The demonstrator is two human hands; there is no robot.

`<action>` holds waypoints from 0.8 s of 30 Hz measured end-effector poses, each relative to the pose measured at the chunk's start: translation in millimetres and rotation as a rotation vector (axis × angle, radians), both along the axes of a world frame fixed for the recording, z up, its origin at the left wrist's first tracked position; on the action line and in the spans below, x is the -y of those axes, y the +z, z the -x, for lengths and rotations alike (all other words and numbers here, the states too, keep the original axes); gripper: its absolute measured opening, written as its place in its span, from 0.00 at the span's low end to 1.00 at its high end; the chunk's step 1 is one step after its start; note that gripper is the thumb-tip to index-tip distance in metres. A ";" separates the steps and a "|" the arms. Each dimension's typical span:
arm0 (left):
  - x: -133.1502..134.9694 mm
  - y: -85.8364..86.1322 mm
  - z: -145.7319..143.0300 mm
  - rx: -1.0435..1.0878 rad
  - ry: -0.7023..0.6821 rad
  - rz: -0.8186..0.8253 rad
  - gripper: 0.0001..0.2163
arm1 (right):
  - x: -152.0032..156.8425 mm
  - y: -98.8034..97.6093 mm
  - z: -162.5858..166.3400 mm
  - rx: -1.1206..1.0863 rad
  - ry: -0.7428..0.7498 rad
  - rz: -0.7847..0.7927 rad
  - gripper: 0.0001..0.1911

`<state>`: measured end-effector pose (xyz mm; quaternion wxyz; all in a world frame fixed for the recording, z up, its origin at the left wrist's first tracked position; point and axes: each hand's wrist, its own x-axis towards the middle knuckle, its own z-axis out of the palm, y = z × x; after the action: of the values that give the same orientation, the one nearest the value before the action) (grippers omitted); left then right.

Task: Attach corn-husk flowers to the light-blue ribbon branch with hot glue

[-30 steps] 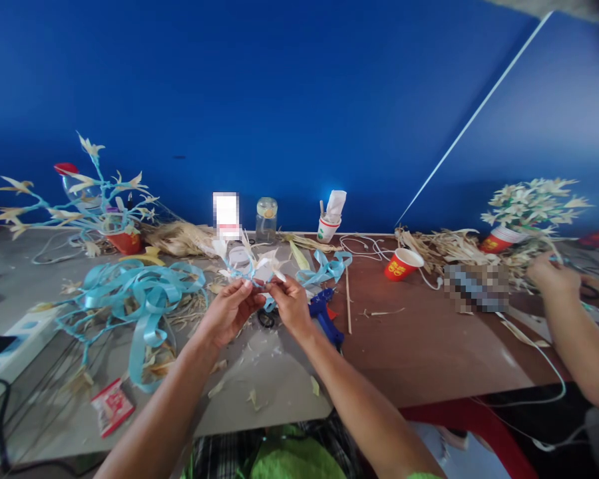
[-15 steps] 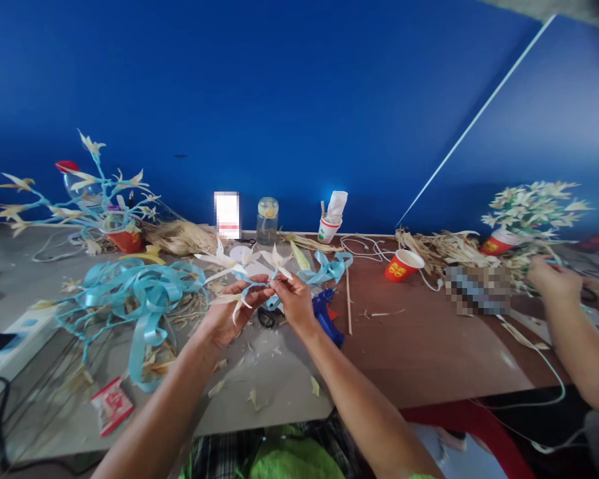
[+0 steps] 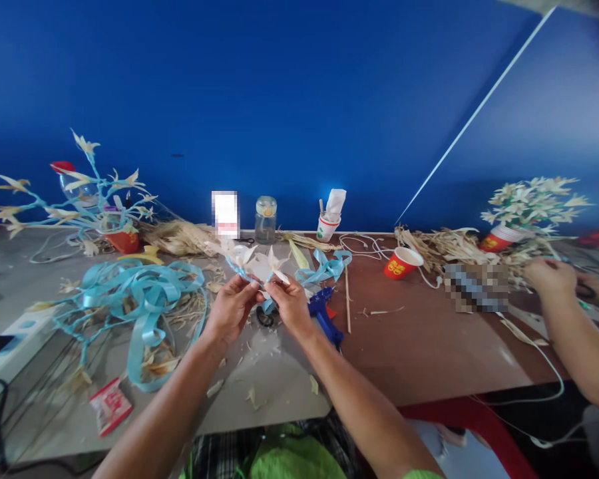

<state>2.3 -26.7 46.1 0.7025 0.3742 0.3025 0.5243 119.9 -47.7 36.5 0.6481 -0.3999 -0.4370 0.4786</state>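
Both hands meet over the table around a flower stem (image 3: 238,268) wrapped in light blue ribbon, with pale husk-like petals (image 3: 273,261) at its ends. My left hand (image 3: 233,305) pinches the wrapped stem between thumb and fingers. Close beside it, my right hand (image 3: 290,303) pinches the same piece just below a pale flower. Their fingertips partly hide the stem. A blue glue gun (image 3: 325,316) lies right of my right hand. Left of my hands spreads a heap of light blue ribbon (image 3: 144,286), and more ribbon (image 3: 329,266) lies behind the glue gun.
Ribbon-wrapped flower branches stand in a red cup (image 3: 122,241) at left. A power strip (image 3: 17,346) and a red packet (image 3: 110,406) lie nearer. Behind are a jar (image 3: 266,223) and a white cup (image 3: 327,228). At right are a red paper cup (image 3: 402,263) and another person's hands (image 3: 552,283).
My left hand has turned, its fingers now curled around the stem. The flower that hung over its palm is no longer visible. My right hand keeps its pinch.
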 end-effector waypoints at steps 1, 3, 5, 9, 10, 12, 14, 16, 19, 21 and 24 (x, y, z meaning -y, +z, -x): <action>-0.2 -0.1 0.2 -0.014 -0.013 -0.006 0.09 | 0.2 0.6 0.1 -0.018 0.008 0.010 0.10; -0.3 -0.1 0.6 -0.034 -0.030 -0.014 0.09 | -0.5 -0.1 0.2 -0.056 0.025 0.026 0.10; 0.2 0.4 0.5 -0.052 -0.025 -0.010 0.09 | -2.6 -3.7 0.6 -0.099 0.044 0.043 0.10; 2.2 1.0 -0.6 -0.071 0.016 -0.012 0.10 | -7.6 -13.5 3.0 -0.172 0.078 0.069 0.10; 2.6 0.5 -0.8 -0.070 0.028 -0.026 0.11 | -8.1 -14.8 3.8 -0.180 0.088 0.078 0.10; 2.7 -1.0 -1.0 -0.082 0.054 -0.074 0.10 | -7.9 -15.1 4.9 -0.186 0.110 0.102 0.10; 2.1 -2.6 -0.6 -0.121 0.081 -0.124 0.10 | -6.4 -13.0 4.8 -0.186 0.130 0.129 0.10; 0.7 -3.3 0.1 -0.153 0.104 -0.147 0.09 | -4.6 -9.9 3.3 -0.185 0.138 0.148 0.11; -2.4 -2.1 2.2 -0.185 0.122 -0.155 0.09 | -2.9 -5.2 -1.1 -0.176 0.143 0.167 0.13; -5.1 -1.5 4.6 -0.266 0.148 -0.185 0.08 | -2.7 -2.7 -4.5 -0.166 0.157 0.176 0.14; -9.3 -3.2 9.0 -0.434 0.157 -0.236 0.07 | -3.5 0.0 -7.8 -0.112 0.190 0.154 0.14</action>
<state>-6.7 -17.4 42.9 0.5295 0.5327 0.4112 0.5164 127.8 -44.1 36.5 0.5906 -0.3778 -0.3979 0.5917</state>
